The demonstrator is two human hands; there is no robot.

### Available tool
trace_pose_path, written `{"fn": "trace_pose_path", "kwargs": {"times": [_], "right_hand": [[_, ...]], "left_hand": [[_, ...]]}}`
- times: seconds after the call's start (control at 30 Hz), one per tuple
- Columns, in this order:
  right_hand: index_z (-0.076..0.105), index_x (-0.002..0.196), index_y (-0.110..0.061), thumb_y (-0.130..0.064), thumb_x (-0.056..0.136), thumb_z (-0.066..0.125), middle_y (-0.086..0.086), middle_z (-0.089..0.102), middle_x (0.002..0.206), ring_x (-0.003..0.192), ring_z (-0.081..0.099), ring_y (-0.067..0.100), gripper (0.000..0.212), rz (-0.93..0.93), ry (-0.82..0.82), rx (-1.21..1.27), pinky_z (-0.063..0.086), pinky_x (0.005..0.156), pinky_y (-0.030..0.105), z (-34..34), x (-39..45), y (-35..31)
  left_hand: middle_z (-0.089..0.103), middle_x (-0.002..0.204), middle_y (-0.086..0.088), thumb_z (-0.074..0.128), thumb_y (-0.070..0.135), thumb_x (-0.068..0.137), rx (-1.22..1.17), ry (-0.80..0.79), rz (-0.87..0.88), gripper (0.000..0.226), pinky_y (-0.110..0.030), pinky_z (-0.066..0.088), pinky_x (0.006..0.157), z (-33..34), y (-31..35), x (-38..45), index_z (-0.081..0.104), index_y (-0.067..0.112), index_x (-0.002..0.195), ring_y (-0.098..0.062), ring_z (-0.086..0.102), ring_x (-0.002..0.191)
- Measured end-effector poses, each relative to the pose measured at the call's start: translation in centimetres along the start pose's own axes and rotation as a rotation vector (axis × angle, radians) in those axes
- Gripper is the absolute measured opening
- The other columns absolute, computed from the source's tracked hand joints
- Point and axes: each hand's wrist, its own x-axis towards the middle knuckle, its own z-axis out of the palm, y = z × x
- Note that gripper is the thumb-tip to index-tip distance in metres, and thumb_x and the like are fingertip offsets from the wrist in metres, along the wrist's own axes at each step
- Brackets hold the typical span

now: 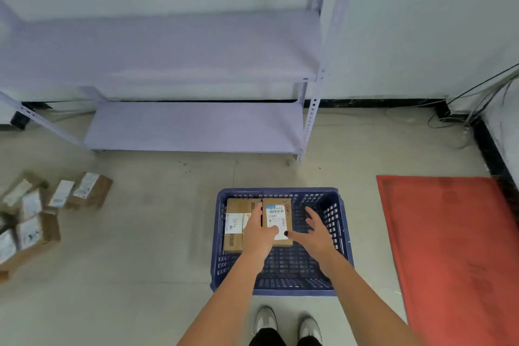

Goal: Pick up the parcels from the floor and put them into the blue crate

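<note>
The blue crate (344, 233) stands on the floor right in front of my feet. Two brown parcels with white labels lie side by side in its far left part: one (235, 215) on the left and one (276, 213) in the middle. My left hand (259, 229) grips the left edge of the middle parcel, thumb on its label. My right hand (316, 233) hovers just right of that parcel with fingers spread, its thumb tip near the parcel's near right corner. Several more labelled parcels (31, 213) lie in a heap on the floor at the far left.
A pale metal shelf rack (196, 123) stands against the wall beyond the crate. A red mat (455, 247) covers the floor to the right. Cables (471, 109) trail along the back right corner. My shoes (289, 323) are just behind the crate.
</note>
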Motion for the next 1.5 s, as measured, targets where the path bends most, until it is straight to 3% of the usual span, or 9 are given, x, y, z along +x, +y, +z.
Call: {"fn": "trace_pose_path", "kwargs": {"times": [0.23,0.37,0.47,0.53,0.73,0.87,1.1,1.3,1.5], "right_hand": [[0.023,0.149,-0.023,-0.014,0.079,0.074,0.011,0.034,0.151,0.138,0.035,0.026,0.087,-0.095,0.006,0.014,0.033,0.109,0.037,-2.2,-12.7,-5.5],[0.022,0.149,-0.021,-0.012,0.078,0.074,0.013,0.038,0.148,0.134,0.041,0.029,0.089,-0.221,-0.048,-0.024,0.040,0.108,0.040,-2.3,-18.0,-8.2],[0.022,0.149,-0.017,-0.012,0.078,0.074,0.008,0.035,0.149,0.135,0.038,0.028,0.089,-0.339,-0.093,-0.106,0.037,0.110,0.039,-1.7,-21.2,-10.4],[0.024,0.148,-0.016,-0.014,0.078,0.075,0.011,0.033,0.150,0.137,0.035,0.028,0.087,-0.395,-0.106,-0.120,0.036,0.109,0.037,-1.0,-23.3,-11.9],[0.025,0.148,-0.019,-0.018,0.081,0.072,0.017,0.036,0.147,0.133,0.040,0.029,0.082,-0.432,-0.176,-0.144,0.039,0.097,0.032,4.1,-27.7,-13.7],[0.027,0.148,-0.019,-0.018,0.082,0.072,0.017,0.035,0.147,0.132,0.040,0.031,0.079,-0.450,-0.278,-0.194,0.039,0.102,0.039,10.4,-29.9,-14.6],[0.031,0.146,-0.019,-0.018,0.079,0.073,0.008,0.035,0.148,0.133,0.040,0.024,0.079,-0.471,-0.409,-0.352,0.038,0.086,0.029,28.1,-32.6,-16.5],[0.034,0.145,-0.018,-0.010,0.084,0.067,0.005,0.045,0.121,0.101,0.041,0.015,0.070,-0.409,-0.522,-0.391,0.039,0.063,0.020,45.9,-35.5,-17.8],[0.033,0.145,-0.019,-0.012,0.083,0.068,0.009,0.039,0.146,0.122,0.045,0.022,0.072,-0.368,-0.598,-0.417,0.036,0.086,0.028,59.2,-36.4,-19.0]], "left_hand": [[0.037,0.149,-0.004,0.054,-0.006,0.087,-0.011,-0.010,0.135,0.072,-0.014,0.046,0.075,-4.8,5.7,-11.7,0.025,0.021,0.148,-0.014,0.053,0.108],[0.031,0.153,-0.001,0.054,-0.003,0.088,-0.013,0.032,0.224,0.073,-0.002,0.041,0.046,-6.5,7.8,-17.3,0.022,0.023,0.149,0.003,0.045,0.069],[0.030,0.153,-0.002,0.054,-0.003,0.089,-0.068,0.077,0.263,0.074,-0.009,0.044,0.071,-7.7,8.7,-20.9,0.021,0.023,0.149,-0.010,0.055,0.106],[0.031,0.153,-0.003,0.057,-0.001,0.088,-0.113,0.104,0.278,0.074,-0.022,0.039,0.090,-8.9,9.0,-23.0,0.022,0.023,0.149,-0.020,0.042,0.131],[0.031,0.150,-0.010,0.056,0.001,0.088,-0.220,0.192,0.262,0.073,-0.034,0.035,0.104,-15.2,6.9,-27.0,0.021,0.021,0.149,-0.026,0.037,0.135],[0.032,0.149,-0.011,0.057,0.003,0.087,-0.280,0.268,0.240,0.074,-0.034,0.036,0.101,-21.7,3.8,-27.7,0.021,0.021,0.149,-0.026,0.038,0.133],[0.039,0.144,-0.010,0.060,0.003,0.084,-0.410,0.437,0.149,0.073,-0.035,0.041,0.098,-38.1,-4.4,-26.9,0.027,0.021,0.147,-0.025,0.046,0.126],[0.043,0.138,-0.012,0.062,0.004,0.083,-0.440,0.542,0.066,0.073,-0.036,0.042,0.099,-54.4,-10.8,-25.6,0.028,0.019,0.146,-0.026,0.048,0.122],[0.047,0.138,-0.011,0.063,0.007,0.083,-0.442,0.574,0.023,0.069,-0.035,0.043,0.094,-66.4,-15.3,-23.1,0.034,0.022,0.144,-0.025,0.050,0.119]]}}
